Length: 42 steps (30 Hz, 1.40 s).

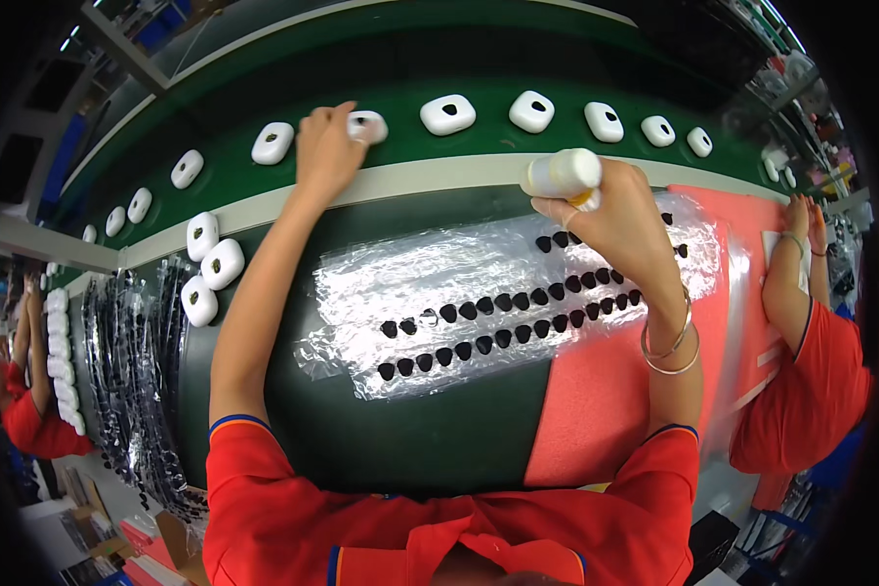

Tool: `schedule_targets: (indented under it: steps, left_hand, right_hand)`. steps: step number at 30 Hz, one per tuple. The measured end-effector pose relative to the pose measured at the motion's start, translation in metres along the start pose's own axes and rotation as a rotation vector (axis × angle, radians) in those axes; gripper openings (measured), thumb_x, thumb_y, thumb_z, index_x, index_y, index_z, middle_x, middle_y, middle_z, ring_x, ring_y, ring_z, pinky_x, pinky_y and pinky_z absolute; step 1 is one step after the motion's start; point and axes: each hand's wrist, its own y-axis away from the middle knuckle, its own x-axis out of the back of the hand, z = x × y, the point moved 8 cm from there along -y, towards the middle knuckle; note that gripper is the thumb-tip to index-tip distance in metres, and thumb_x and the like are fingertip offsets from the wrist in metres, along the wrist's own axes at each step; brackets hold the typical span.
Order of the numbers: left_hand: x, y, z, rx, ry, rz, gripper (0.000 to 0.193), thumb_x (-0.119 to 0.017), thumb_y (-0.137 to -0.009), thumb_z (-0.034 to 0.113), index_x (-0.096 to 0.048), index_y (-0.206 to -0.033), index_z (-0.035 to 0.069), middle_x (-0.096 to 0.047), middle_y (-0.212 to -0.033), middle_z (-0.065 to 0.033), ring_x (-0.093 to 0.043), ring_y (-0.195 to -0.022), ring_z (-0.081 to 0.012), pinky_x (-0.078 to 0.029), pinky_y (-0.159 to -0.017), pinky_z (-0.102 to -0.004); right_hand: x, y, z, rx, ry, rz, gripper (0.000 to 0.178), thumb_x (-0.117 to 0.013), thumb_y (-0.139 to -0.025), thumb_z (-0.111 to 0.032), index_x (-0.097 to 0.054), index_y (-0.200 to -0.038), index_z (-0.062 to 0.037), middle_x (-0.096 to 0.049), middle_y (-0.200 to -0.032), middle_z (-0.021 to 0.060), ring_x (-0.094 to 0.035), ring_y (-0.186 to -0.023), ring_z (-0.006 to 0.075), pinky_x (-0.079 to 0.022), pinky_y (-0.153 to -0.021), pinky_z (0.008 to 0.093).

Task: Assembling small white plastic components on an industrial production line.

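On the green belt, my left hand (328, 148) grips the left edge of a white rounded housing (369, 127) with a dark opening; thumb and fingers lie on either side of it, slightly blurred. My right hand (617, 217) is wrapped round a small white bottle (563, 175) with a yellowish part near its lower end, held tilted over the bench's far edge. Below that hand lies a clear plastic sheet (361, 278) carrying rows of small black rounded pieces (503, 339). One spot in a row shows a pale gap (429, 317).
More white housings (448, 115) stand spaced along the green belt (400, 83). Three housings (223, 264) sit left of my forearm, beside stacked strips of black pieces (132, 361). A pink foam sheet (596, 410) lies at right. Co-workers' arms (789, 283) show at both sides.
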Motion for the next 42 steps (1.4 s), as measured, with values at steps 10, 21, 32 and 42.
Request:
schedule_targets:
  steps: [10,21,32,42]
  left_hand:
    - [0.035,-0.005,-0.062,0.346,-0.292,-0.096,0.061,-0.064,-0.072,0.038,-0.044,-0.120,0.007,-0.053,-0.110,-0.0183,-0.050,-0.103,-0.0323,-0.040,-0.083,-0.0438]
    - [0.039,0.030,0.104,0.035,1.087,-0.275,0.051,-0.067,-0.063,-0.003,-0.045,-0.108,0.003,-0.056,-0.092,-0.0093,-0.059,-0.076,-0.0163,-0.052,-0.062,-0.0279]
    - [0.040,0.085,0.174,0.159,1.451,-0.696,0.050,-0.065,-0.070,-0.004,-0.037,-0.111,0.007,-0.053,-0.096,-0.0085,-0.061,-0.076,-0.0161,-0.054,-0.060,-0.0254]
    - [0.039,0.079,0.168,0.127,1.516,-0.744,0.047,-0.064,-0.074,0.001,-0.036,-0.112,0.006,-0.054,-0.089,-0.0086,-0.060,-0.064,-0.0151,-0.052,-0.051,-0.0244]
  right_hand:
    - [-0.048,-0.003,0.058,-0.173,0.368,-0.310,0.034,-0.073,-0.061,-0.023,-0.063,-0.082,0.0021,-0.061,-0.072,0.0168,-0.059,-0.069,0.0320,-0.045,-0.069,0.0359]
    - [-0.021,0.004,0.004,-0.201,-0.264,-0.212,0.029,-0.070,-0.067,-0.013,-0.060,-0.090,0.0014,-0.059,-0.065,0.0051,-0.050,-0.044,0.0089,-0.038,-0.038,0.0202]
    - [-0.021,0.009,-0.020,0.009,-0.345,-0.071,0.027,-0.066,-0.067,-0.007,-0.059,-0.090,0.0046,-0.054,-0.090,0.0133,-0.056,-0.084,0.0272,-0.044,-0.074,0.0344]
    - [-0.017,0.009,-0.028,0.153,-0.262,0.093,0.034,-0.069,-0.070,-0.008,-0.052,-0.099,-0.0007,-0.057,-0.094,0.0079,-0.058,-0.084,0.0178,-0.045,-0.074,0.0283]
